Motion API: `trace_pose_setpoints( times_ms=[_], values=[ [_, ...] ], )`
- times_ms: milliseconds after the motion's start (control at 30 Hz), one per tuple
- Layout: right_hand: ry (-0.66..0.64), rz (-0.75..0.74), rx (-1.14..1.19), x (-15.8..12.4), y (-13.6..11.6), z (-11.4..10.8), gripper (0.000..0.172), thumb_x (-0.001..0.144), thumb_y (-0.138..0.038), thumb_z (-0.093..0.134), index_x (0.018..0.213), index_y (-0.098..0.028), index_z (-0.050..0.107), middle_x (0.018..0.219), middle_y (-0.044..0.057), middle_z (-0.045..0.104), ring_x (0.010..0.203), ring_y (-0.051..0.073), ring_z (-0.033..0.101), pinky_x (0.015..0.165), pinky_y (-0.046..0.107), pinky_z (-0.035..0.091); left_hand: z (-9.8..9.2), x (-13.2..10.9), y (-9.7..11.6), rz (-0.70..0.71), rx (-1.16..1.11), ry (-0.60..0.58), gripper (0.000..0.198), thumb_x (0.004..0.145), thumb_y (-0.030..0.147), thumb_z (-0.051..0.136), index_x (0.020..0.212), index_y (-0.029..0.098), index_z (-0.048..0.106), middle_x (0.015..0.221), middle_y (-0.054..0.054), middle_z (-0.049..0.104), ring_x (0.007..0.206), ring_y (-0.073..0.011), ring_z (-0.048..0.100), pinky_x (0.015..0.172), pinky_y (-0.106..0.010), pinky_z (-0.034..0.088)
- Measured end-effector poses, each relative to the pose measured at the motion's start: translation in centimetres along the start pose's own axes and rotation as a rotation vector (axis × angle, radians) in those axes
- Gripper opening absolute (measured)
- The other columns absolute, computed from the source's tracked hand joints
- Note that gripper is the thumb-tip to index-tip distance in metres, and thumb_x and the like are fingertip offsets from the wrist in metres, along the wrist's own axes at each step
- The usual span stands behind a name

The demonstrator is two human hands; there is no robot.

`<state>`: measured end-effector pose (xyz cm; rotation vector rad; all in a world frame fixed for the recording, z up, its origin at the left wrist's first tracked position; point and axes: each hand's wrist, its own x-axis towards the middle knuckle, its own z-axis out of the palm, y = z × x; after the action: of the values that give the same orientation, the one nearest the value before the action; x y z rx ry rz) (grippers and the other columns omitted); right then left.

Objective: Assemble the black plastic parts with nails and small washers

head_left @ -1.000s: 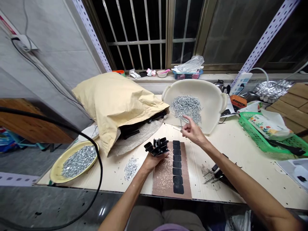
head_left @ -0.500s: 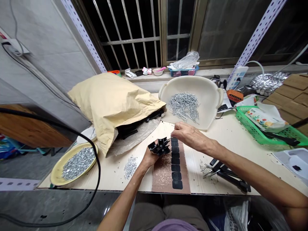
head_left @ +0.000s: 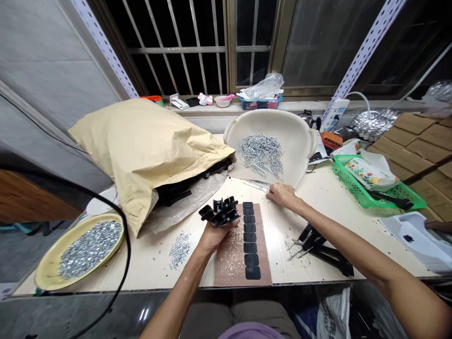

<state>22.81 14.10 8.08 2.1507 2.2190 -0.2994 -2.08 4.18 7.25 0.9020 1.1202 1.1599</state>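
My left hand point(head_left: 213, 234) is closed round a bunch of black plastic brackets point(head_left: 221, 212), held upright with their channelled ends up. My right hand point(head_left: 282, 195) is at the right end of several long thin metal screws point(head_left: 257, 185) on the table in front of the basin, its fingers pinched on them. Between the hands and my body lies a brown board point(head_left: 231, 263) with pale crumbs on it and a row of black rounded pads point(head_left: 250, 236). Finished-looking black brackets with screws sticking out point(head_left: 319, 249) lie under my right forearm.
A cream basin point(head_left: 298, 141) holds a heap of screws. On the left are a yellow dish point(head_left: 44, 278) of small metal nuts, a loose nut pile point(head_left: 179, 250) and a large paper sack point(head_left: 148, 146) with black parts. A green basket point(head_left: 374, 200) stands right. A black cable point(head_left: 126, 245) hangs left.
My right hand has moved from beside the brackets to the right, onto the thin screws. My left hand still holds the brackets, now tipped a little differently. The whole view has shifted slightly.
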Motion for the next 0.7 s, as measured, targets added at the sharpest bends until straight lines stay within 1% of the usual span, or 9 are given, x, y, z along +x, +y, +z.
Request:
trace_pose_setpoints(
  times_ms=[67, 167, 233, 367, 467, 533, 600, 667, 700],
  values=[
    [-0.013, 0.025, -0.027, 0.3, -0.3, 1.3, 0.019, 0.082, -0.022, 0.054, 0.083, -0.011, 0.068, 0.093, 0.016, 0.069, 0.09, 0.025, 0.063, 0.073, 0.032, 0.041, -0.2, 0.4, -0.6, 0.046, 0.062, -0.014, 0.029, 0.048, 0.01, 0.08, 0.074, 0.018, 0.07, 0.08, -0.005, 0.069, 0.076, -0.0223, 0.061, 0.075, -0.035, 0.049],
    [-0.021, 0.063, -0.044, 0.8, -1.2, 1.9, 0.02, 0.08, -0.014, 0.05, 0.087, -0.01, 0.069, 0.095, 0.019, 0.068, 0.095, 0.025, 0.063, 0.077, 0.032, 0.04, -0.4, 0.6, -0.9, 0.108, 0.143, -0.106, 0.021, 0.049, 0.008, 0.078, 0.064, 0.019, 0.068, 0.073, -0.004, 0.068, 0.08, -0.024, 0.061, 0.078, -0.035, 0.048],
    [-0.017, 0.079, -0.037, 1.0, -1.7, 1.8, 0.021, 0.077, -0.011, 0.051, 0.088, -0.009, 0.069, 0.096, 0.021, 0.068, 0.097, 0.026, 0.062, 0.078, 0.033, 0.039, -0.3, 0.5, -0.8, 0.082, 0.157, -0.117, 0.02, 0.053, 0.012, 0.078, 0.071, 0.019, 0.07, 0.078, -0.005, 0.069, 0.081, -0.0243, 0.062, 0.077, -0.036, 0.049],
    [0.022, 0.093, -0.001, 0.5, -2.0, 1.0, 0.023, 0.075, -0.011, 0.052, 0.092, -0.008, 0.067, 0.097, 0.021, 0.067, 0.097, 0.028, 0.062, 0.079, 0.035, 0.04, -0.3, 0.2, -0.1, 0.019, 0.155, -0.089, 0.036, 0.058, 0.022, 0.078, 0.094, 0.018, 0.071, 0.096, -0.009, 0.07, 0.09, -0.0267, 0.063, 0.082, -0.039, 0.048],
    [0.076, 0.085, 0.074, -0.9, -1.5, -0.5, 0.026, 0.079, -0.017, 0.05, 0.1, -0.009, 0.064, 0.09, 0.016, 0.068, 0.088, 0.026, 0.063, 0.074, 0.036, 0.043, -0.5, 0.1, 0.2, 0.019, 0.201, -0.125, 0.045, 0.058, 0.023, 0.079, 0.101, 0.018, 0.069, 0.102, -0.01, 0.07, 0.097, -0.0286, 0.061, 0.089, -0.042, 0.045],
    [0.137, -0.036, 0.373, -2.2, -1.5, -2.1, 0.036, 0.081, -0.021, 0.05, 0.116, -0.012, 0.056, 0.085, 0.01, 0.067, 0.079, 0.022, 0.063, 0.069, 0.034, 0.047, -0.4, 0.0, 0.3, -0.001, 0.212, -0.142, 0.045, 0.059, 0.025, 0.078, 0.102, 0.016, 0.068, 0.102, -0.01, 0.069, 0.098, -0.0286, 0.061, 0.09, -0.043, 0.044],
    [0.197, -0.241, 0.82, -3.7, -2.2, -3.8, 0.055, 0.082, -0.026, 0.054, 0.134, -0.018, 0.039, 0.082, 0.004, 0.065, 0.071, 0.017, 0.061, 0.065, 0.032, 0.05, -0.1, 0.1, 0.4, -0.002, 0.208, -0.162, 0.045, 0.059, 0.025, 0.078, 0.102, 0.015, 0.067, 0.102, -0.01, 0.069, 0.097, -0.0276, 0.061, 0.09, -0.042, 0.044],
    [0.231, -0.409, 1.171, -5.2, -3.6, -5.3, 0.069, 0.083, -0.029, 0.057, 0.142, -0.025, 0.023, 0.081, 0.001, 0.064, 0.067, 0.015, 0.06, 0.062, 0.032, 0.052, 0.4, 0.2, 0.3, 0.013, 0.201, -0.195, 0.044, 0.06, 0.024, 0.077, 0.102, 0.015, 0.066, 0.099, -0.008, 0.069, 0.096, -0.0262, 0.061, 0.088, -0.039, 0.045],
    [0.241, -0.456, 1.278, -5.8, -4.6, -5.8, 0.07, 0.083, -0.03, 0.057, 0.143, -0.028, 0.022, 0.08, 0.0, 0.063, 0.065, 0.015, 0.059, 0.062, 0.032, 0.053, 0.7, 0.3, 0.3, 0.019, 0.202, -0.212, 0.043, 0.061, 0.023, 0.076, 0.101, 0.015, 0.066, 0.097, -0.008, 0.069, 0.094, -0.0255, 0.061, 0.086, -0.038, 0.046]
  ],
)
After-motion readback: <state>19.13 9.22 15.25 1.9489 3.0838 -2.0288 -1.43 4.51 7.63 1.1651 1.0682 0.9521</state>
